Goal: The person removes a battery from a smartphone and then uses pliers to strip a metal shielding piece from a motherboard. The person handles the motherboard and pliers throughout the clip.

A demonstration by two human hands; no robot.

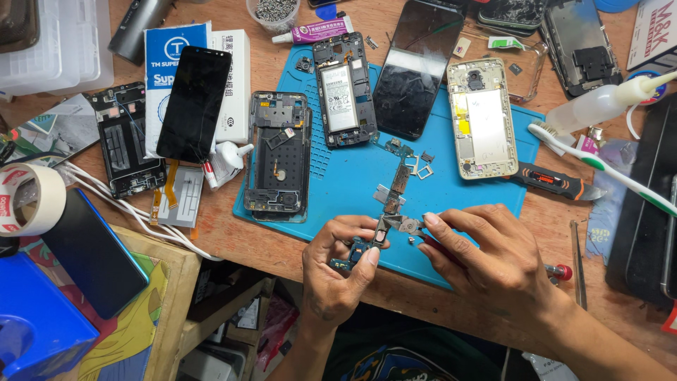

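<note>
A small dark phone circuit board (361, 248) is gripped steady by the left hand (338, 271) fingers while the right hand (486, 261) fingers are pinched on a small metal part (407, 226) at its one o'clock edge, over the blue rubber work mat (352, 176).

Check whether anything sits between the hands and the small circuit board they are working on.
Nothing visible does. The left hand already pinches the small circuit board at the blue mat's near edge, and the right hand's fingertips touch the metal piece on it.
</note>
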